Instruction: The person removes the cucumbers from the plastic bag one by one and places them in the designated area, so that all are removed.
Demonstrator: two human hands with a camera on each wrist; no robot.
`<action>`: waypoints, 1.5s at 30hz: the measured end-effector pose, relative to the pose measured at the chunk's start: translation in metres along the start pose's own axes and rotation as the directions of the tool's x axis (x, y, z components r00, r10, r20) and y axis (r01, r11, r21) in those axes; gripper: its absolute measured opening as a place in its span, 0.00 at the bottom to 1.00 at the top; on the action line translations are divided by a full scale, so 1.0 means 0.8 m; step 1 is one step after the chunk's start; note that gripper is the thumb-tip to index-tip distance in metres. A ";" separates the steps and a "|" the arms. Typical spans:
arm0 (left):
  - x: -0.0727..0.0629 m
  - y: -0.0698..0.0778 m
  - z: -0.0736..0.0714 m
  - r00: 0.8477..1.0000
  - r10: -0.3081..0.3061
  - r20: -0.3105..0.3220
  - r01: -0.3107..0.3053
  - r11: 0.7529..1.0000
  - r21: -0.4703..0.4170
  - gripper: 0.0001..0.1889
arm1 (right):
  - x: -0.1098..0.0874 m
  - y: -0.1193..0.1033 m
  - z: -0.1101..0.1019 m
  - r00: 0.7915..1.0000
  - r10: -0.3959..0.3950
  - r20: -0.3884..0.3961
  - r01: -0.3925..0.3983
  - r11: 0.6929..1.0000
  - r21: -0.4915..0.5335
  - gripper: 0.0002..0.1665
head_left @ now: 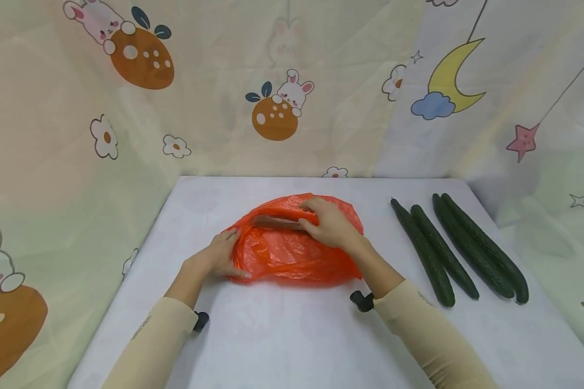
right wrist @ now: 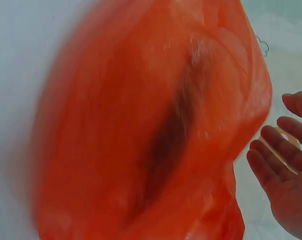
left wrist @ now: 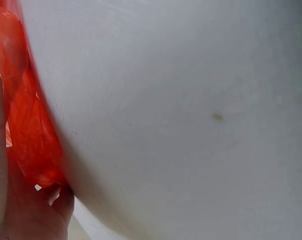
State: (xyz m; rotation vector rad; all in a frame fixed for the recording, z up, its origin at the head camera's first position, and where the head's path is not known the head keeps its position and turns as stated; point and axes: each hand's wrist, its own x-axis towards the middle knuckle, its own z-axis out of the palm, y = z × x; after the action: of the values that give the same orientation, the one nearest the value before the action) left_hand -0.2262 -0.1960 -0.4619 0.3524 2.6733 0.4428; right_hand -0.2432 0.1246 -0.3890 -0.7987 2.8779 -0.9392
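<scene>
A crumpled red plastic bag [head_left: 292, 254] lies on the white table, with a long brownish shape [head_left: 276, 222] showing at its upper part. In the right wrist view a dark long shape [right wrist: 173, 135] appears through the red film; its kind is unclear. My left hand [head_left: 220, 255] holds the bag's left side, thumb low and fingers higher. Up close, the left wrist view has the film between that thumb and the fingers. Over the bag's upper right is my right hand [head_left: 332, 222], its thumb by the shape's right end. Its fingers look loosely extended in the right wrist view.
Several dark green cucumbers [head_left: 423, 251] lie side by side at the right of the white table [head_left: 282, 340]. Printed cloth [head_left: 214, 65] hangs behind the table and along its sides. A small black device [head_left: 362, 301] sits at my right wrist.
</scene>
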 end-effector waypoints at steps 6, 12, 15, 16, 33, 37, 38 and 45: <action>0.001 -0.006 -0.004 1.000 -0.006 0.018 0.007 1.000 -0.015 0.72 | 0.014 -0.011 0.018 0.997 0.012 0.079 -0.013 1.000 0.004 0.29; 0.004 -0.011 -0.011 0.997 -0.008 0.073 0.010 1.000 -0.018 0.73 | 0.032 -0.021 0.031 0.989 0.025 0.143 -0.033 0.998 0.057 0.27; 0.006 -0.013 -0.011 0.996 -0.010 0.086 0.012 1.000 -0.017 0.73 | 0.040 -0.022 0.039 0.982 0.040 0.184 -0.052 0.997 0.057 0.23; 0.007 -0.012 -0.010 0.996 -0.012 0.091 0.014 1.000 -0.020 0.72 | 0.042 -0.022 0.043 0.977 0.058 0.203 -0.070 0.996 0.052 0.22; 0.004 -0.009 0.006 0.998 0.032 0.052 -0.030 0.998 -0.048 0.72 | 0.050 -0.008 0.066 0.914 0.102 0.394 -0.086 0.995 -0.059 0.22; 0.004 -0.006 0.002 0.998 0.025 0.052 -0.023 0.999 -0.040 0.71 | 0.051 -0.007 0.070 0.932 0.081 0.354 -0.055 0.995 -0.083 0.23; 0.004 -0.004 0.001 0.998 0.022 0.055 -0.019 0.999 -0.041 0.71 | 0.051 -0.007 0.070 0.937 0.086 0.338 -0.056 0.994 -0.096 0.25; 0.007 0.013 -0.005 0.997 0.029 0.072 -0.028 0.999 -0.019 0.72 | 0.058 -0.006 0.066 0.954 0.151 0.260 -0.089 0.968 -0.235 0.32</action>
State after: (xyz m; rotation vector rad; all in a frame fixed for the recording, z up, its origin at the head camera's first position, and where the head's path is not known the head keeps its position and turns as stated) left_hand -0.2314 -0.1857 -0.4565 0.3941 2.5957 0.4534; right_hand -0.2732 0.0705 -0.4232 -0.6908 2.7731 -0.4565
